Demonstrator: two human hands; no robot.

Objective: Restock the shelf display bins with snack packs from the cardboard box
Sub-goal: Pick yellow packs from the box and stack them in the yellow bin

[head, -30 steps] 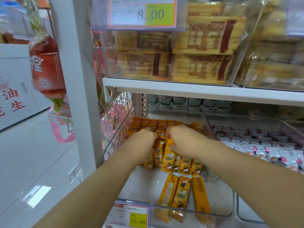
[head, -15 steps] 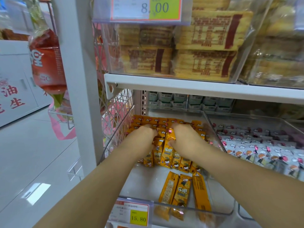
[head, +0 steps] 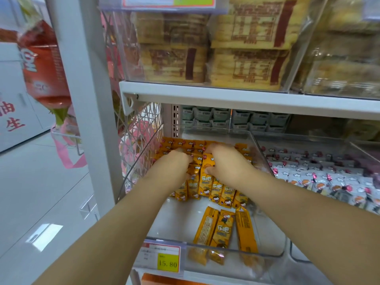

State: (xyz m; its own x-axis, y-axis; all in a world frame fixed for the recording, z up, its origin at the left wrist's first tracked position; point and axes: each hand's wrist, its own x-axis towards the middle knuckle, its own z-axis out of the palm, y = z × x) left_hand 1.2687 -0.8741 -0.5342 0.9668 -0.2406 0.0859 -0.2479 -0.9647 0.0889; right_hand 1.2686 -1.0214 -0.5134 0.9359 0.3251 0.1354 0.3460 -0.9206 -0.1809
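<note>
The orange snack packs (head: 207,182) stood in a row across the back half of the clear bin (head: 273,255). My left hand (head: 174,163) and right hand (head: 226,163) sat side by side on them, fingers curled round the pack tops, the right thumb pressing one wrapper. Three loose packs (head: 223,229) lay at 6 o'clock from my hands, with a price tag (head: 167,262) at 7 and grey snack packs (head: 320,175) at 3.

White shelf (head: 246,103); clear bin (head: 205,219) holds orange snack packs (head: 223,231)
</note>
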